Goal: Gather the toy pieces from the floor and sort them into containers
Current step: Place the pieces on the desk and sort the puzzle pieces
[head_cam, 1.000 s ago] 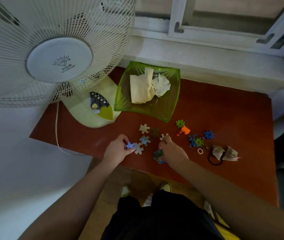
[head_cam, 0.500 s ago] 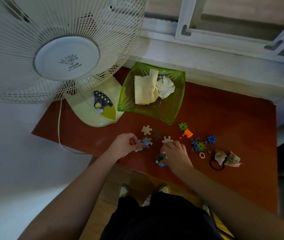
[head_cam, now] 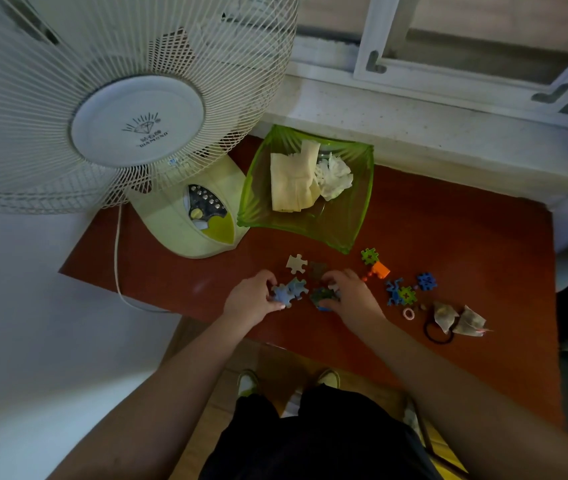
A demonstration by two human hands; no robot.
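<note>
Two bare forearms are stretched forward and down over the near edge of the red floor strip [head_cam: 448,244], the hands set close together near its middle. Several blue jigsaw pieces [head_cam: 289,291] are pinched between the curled fingers and thumb of the left hand [head_cam: 253,299]. The right hand [head_cam: 351,295] is turned palm down, its fingers curled over a dark green and blue bunch of pieces [head_cam: 322,296] that is gripped against the floor. One cream jigsaw piece [head_cam: 296,263] is left lying loose just beyond the two hands, with a darker piece [head_cam: 317,269] beside it. Small interlocking toy blocks [head_cam: 402,289] in green, orange and blue are scattered to the right of the right hand, towards the strip's right edge. A green bowl [head_cam: 351,230], in which crumpled paper is held, is placed at the far edge, beside the fan base [head_cam: 178,230] at the far left corner
</note>
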